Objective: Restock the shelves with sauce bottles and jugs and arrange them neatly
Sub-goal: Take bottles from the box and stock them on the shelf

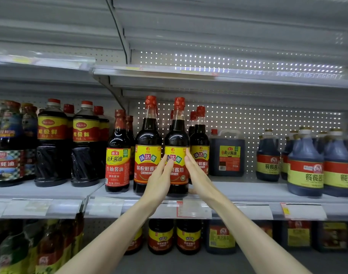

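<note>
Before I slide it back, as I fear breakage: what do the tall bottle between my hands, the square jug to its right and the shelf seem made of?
Tall bottle: probably glass, glossy; sharp highlights on its shoulder, clear neck, though hard plastic is possible. Square jug: likely plastic, duller sheen, moulded handle. Shelf: seemingly painted metal, matte grey, thin edge.

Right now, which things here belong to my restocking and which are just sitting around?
In the job: left hand, right hand, soy sauce bottle pressed between them, matching bottle beside it.
Just sitting: square jug, handled jugs at right, jars below, price tags.
</note>
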